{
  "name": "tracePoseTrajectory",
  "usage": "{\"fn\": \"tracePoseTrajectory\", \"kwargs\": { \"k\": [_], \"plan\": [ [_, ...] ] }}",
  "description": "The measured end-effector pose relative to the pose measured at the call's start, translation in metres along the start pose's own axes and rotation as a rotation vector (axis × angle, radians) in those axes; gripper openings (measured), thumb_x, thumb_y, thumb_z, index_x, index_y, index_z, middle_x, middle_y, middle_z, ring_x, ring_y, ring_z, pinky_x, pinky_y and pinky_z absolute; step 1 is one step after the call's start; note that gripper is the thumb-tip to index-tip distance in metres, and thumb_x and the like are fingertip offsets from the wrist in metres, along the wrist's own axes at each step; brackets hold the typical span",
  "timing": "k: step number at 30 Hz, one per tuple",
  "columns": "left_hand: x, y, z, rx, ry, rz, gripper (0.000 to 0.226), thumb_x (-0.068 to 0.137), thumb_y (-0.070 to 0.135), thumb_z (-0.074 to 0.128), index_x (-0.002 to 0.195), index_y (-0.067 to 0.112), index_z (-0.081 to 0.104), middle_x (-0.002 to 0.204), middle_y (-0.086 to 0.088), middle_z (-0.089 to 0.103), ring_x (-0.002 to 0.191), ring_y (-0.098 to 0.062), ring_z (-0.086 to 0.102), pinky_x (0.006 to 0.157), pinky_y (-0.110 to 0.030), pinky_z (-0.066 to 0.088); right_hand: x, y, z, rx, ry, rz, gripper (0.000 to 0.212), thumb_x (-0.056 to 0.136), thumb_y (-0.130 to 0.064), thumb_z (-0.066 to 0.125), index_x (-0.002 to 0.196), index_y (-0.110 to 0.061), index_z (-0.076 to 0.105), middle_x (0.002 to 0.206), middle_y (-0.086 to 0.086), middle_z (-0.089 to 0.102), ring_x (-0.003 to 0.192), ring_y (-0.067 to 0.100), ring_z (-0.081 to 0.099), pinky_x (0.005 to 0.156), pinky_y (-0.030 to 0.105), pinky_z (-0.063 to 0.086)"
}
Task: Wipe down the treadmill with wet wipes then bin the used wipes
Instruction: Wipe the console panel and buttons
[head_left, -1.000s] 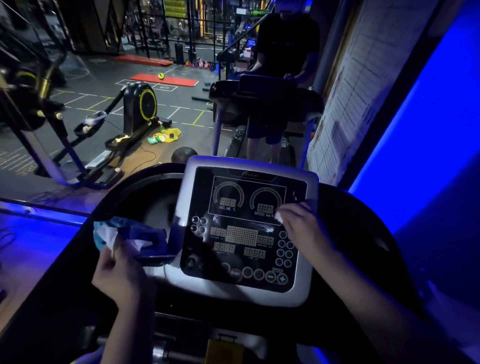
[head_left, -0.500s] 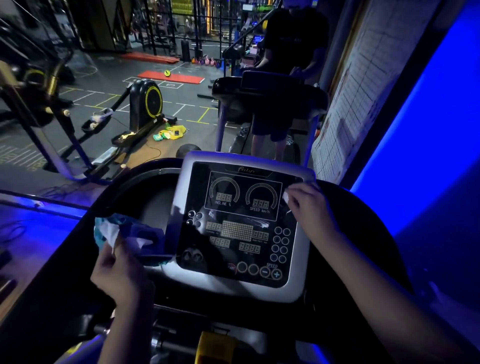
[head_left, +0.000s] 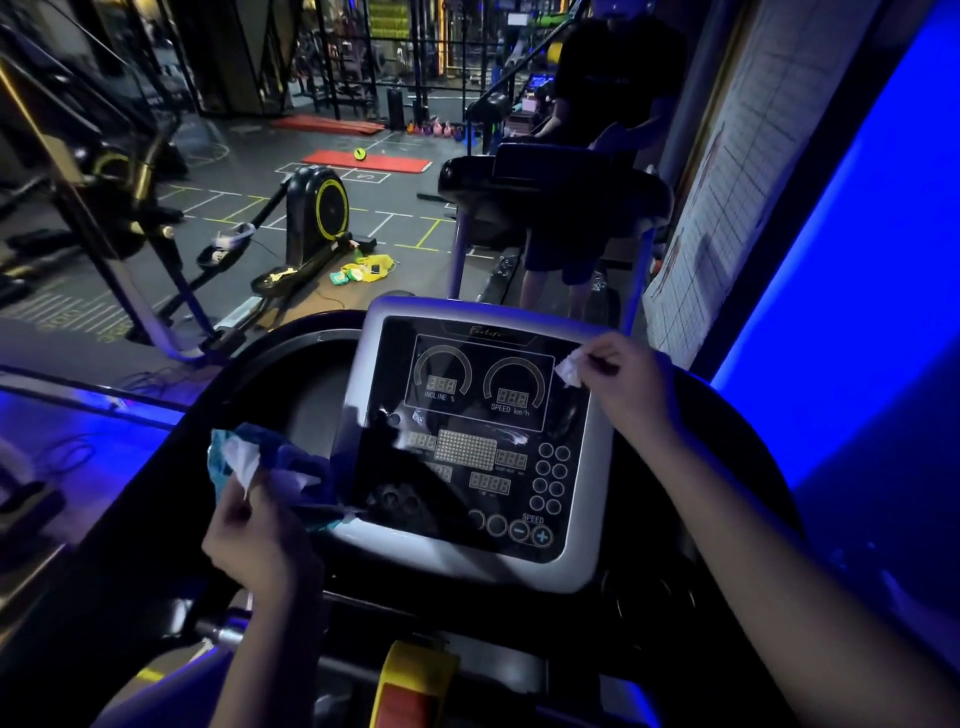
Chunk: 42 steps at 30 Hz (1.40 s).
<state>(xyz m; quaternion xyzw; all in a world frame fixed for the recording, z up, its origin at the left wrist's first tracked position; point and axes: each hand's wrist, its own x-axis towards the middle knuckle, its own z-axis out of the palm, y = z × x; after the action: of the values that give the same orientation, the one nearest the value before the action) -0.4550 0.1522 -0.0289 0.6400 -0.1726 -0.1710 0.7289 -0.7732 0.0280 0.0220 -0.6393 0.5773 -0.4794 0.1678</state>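
Wipe packet (head_left: 270, 467) left of console (head_left: 478, 441), second treadmill (head_left: 550, 192) behind

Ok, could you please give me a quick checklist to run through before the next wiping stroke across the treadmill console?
1. Wipe in hand: ok, the right hand pinches a white wipe.
2. Wipe at the work surface: ok, it is at the upper right corner of the console panel.
3. Panel free of streaks: not ok, smears show across its middle.
4. Spare wipes ready: ok, the left hand holds a blue pack with a wipe sticking out.
5. Bin within reach: cannot tell, none is in view.
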Motion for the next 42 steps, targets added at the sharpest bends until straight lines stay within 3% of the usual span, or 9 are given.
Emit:
{"fn": "tracePoseTrajectory", "kwargs": {
  "k": [3, 10, 14, 17, 20, 23, 29, 36, 42],
  "plan": [
    [-0.011, 0.003, -0.005, 0.005, -0.001, 0.023, 0.044, 0.104, 0.023, 0.056, 0.06, 0.019, 0.059, 0.039, 0.014, 0.037, 0.043, 0.0, 0.031, 0.048, -0.018, 0.026, -0.006, 0.013, 0.001, -0.267, -0.032, -0.138, 0.011, 0.081, -0.01, 0.07, 0.091, -0.011, 0.071, 0.09, 0.005, 0.072, 0.082, 0.026, 0.068, 0.074, 0.041, 0.057],
    [-0.015, -0.015, -0.021, 0.014, 0.026, 0.051, 0.039, 0.1, 0.038, 0.058, 0.071, 0.013, 0.064, 0.063, 0.006, 0.044, 0.068, -0.011, 0.036, 0.06, -0.033, 0.032, -0.072, 0.033, 0.033, -0.298, -0.164, -0.197, 0.011, 0.081, -0.015, 0.069, 0.086, -0.006, 0.066, 0.085, 0.014, 0.063, 0.076, 0.034, 0.062, 0.064, 0.043, 0.055],
    [-0.023, -0.023, -0.027, 0.088, 0.056, 0.083, 0.038, 0.095, 0.034, 0.061, 0.076, 0.002, 0.057, 0.07, -0.005, 0.037, 0.07, -0.015, 0.032, 0.06, -0.036, 0.029, -0.085, 0.026, 0.043, -0.054, -0.343, -0.027, 0.015, 0.084, -0.009, 0.074, 0.093, -0.019, 0.069, 0.077, -0.006, 0.069, 0.065, 0.008, 0.066, 0.059, 0.032, 0.056],
    [-0.038, -0.018, -0.032, 0.106, 0.011, 0.107, 0.027, 0.097, 0.017, 0.057, 0.072, 0.006, 0.059, 0.06, 0.018, 0.04, 0.066, -0.002, 0.034, 0.056, -0.024, 0.03, -0.068, 0.022, 0.028, 0.101, -0.187, 0.067, 0.022, 0.082, -0.003, 0.074, 0.099, -0.018, 0.072, 0.077, -0.007, 0.069, 0.065, -0.002, 0.061, 0.062, 0.015, 0.046],
    [-0.043, -0.02, -0.039, 0.091, -0.002, 0.101, 0.031, 0.101, 0.019, 0.057, 0.073, 0.006, 0.056, 0.054, 0.018, 0.039, 0.062, 0.002, 0.033, 0.057, -0.019, 0.03, -0.044, 0.022, 0.004, 0.044, -0.021, 0.049, 0.019, 0.083, -0.007, 0.071, 0.096, -0.02, 0.075, 0.088, -0.006, 0.074, 0.082, 0.01, 0.068, 0.076, 0.023, 0.051],
    [-0.031, -0.031, -0.044, 0.057, 0.018, 0.068, 0.034, 0.098, 0.031, 0.06, 0.087, -0.001, 0.065, 0.055, 0.019, 0.044, 0.073, -0.003, 0.038, 0.064, -0.028, 0.034, -0.034, 0.022, -0.005, -0.131, 0.111, -0.071, 0.018, 0.082, -0.002, 0.067, 0.095, -0.011, 0.076, 0.096, 0.007, 0.074, 0.088, 0.023, 0.068, 0.081, 0.028, 0.047],
    [-0.007, -0.028, -0.043, 0.051, -0.03, 0.026, 0.038, 0.096, 0.037, 0.06, 0.077, 0.004, 0.062, 0.051, 0.017, 0.043, 0.069, -0.005, 0.035, 0.068, -0.036, 0.032, -0.073, 0.036, 0.035, -0.379, -0.115, -0.289, 0.023, 0.077, 0.005, 0.071, 0.097, -0.007, 0.077, 0.088, 0.01, 0.061, 0.082, 0.03, 0.06, 0.072, 0.042, 0.057],
    [-0.001, -0.007, -0.05, 0.089, -0.063, -0.037, 0.036, 0.099, 0.043, 0.061, 0.065, 0.031, 0.067, 0.047, 0.014, 0.047, 0.057, 0.002, 0.035, 0.065, -0.035, 0.036, -0.113, 0.023, 0.061, -0.489, -0.17, -0.214, 0.036, 0.078, -0.008, 0.074, 0.114, -0.006, 0.073, 0.106, 0.008, 0.057, 0.085, 0.022, 0.061, 0.078, 0.028, 0.053],
    [0.0, -0.001, -0.059, 0.091, -0.151, -0.017, 0.035, 0.098, 0.023, 0.058, 0.063, 0.025, 0.061, 0.046, 0.007, 0.04, 0.052, -0.004, 0.027, 0.058, -0.035, 0.027, -0.067, -0.006, 0.036, -0.19, 0.165, 0.023, 0.025, 0.079, -0.002, 0.078, 0.103, -0.01, 0.079, 0.096, 0.01, 0.074, 0.085, 0.024, 0.069, 0.076, 0.02, 0.045]
  ]
}}
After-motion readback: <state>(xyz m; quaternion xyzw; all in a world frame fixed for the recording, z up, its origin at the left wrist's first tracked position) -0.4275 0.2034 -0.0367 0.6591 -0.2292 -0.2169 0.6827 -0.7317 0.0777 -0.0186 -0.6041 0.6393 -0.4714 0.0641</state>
